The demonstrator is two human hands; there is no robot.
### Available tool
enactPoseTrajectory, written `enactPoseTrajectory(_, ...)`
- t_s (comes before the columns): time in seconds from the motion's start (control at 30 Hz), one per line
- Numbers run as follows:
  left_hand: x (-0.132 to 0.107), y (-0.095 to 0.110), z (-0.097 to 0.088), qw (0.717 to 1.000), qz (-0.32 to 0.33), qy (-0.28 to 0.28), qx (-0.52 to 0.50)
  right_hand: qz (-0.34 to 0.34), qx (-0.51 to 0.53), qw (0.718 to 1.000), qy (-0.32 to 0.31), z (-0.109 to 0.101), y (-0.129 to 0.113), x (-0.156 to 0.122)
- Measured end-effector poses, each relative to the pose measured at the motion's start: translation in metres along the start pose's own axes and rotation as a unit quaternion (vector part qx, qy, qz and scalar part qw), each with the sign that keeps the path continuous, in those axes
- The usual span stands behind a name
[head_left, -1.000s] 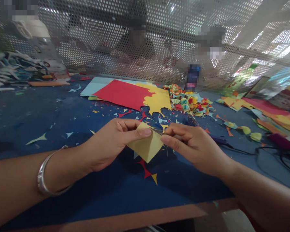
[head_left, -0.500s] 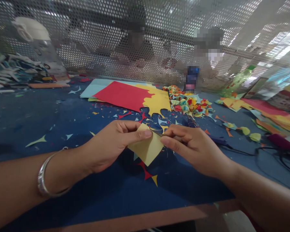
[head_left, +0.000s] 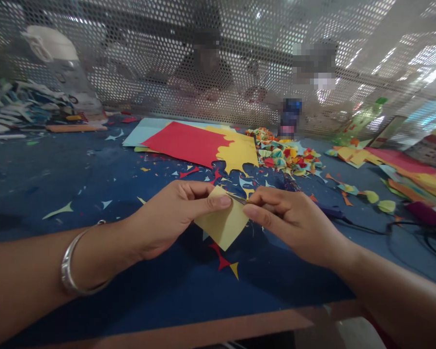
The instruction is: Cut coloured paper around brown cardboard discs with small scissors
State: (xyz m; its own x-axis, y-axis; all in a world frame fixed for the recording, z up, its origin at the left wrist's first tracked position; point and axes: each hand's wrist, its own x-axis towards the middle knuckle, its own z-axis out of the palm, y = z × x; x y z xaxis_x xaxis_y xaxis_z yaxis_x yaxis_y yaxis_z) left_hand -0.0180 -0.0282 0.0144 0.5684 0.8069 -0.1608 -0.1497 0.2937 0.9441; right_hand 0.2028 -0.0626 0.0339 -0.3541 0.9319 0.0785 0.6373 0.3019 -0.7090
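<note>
The four-cornered pale yellow paper piece (head_left: 227,232) is plain, with a darker shaded part. A shiny silver metal bangle (head_left: 66,271) stands out against the deep blue flat-topped bench (head_left: 148,300), whose front edge is a brownish-orange strip (head_left: 203,330). A solid red paper sheet (head_left: 189,143) overlaps a golden-yellow scalloped paper sheet (head_left: 244,148) and a light blue paper sheet (head_left: 137,133). The heap of small paper pieces (head_left: 287,157) mixes red, orange, yellow, green and pale blue. The grey perforated screen (head_left: 145,63) bears a regular dot pattern.
</note>
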Motion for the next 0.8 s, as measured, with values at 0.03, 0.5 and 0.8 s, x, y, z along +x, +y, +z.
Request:
enactPoseTrajectory(0.03, 0.0, 0.0001, 0.0, 1.0, 0.001, 0.0, 0.002, 0.0, 0.0, 1.0, 0.0, 0.0, 0.0002, 0.0001)
enactPoseTrajectory(0.5, 0.0011, -0.0006, 0.0004, 1.0, -0.009, -0.005, 0.0, -0.004, 0.0, 1.0, 0.001, 0.0003, 0.0001, -0.0016)
enactPoseTrajectory(0.8, 0.0004, -0.0011, 0.0011, 1.0, -0.024, -0.009, 0.003, 0.002, 0.005, 1.0, -0.006, 0.0006, -0.0006, 0.0002)
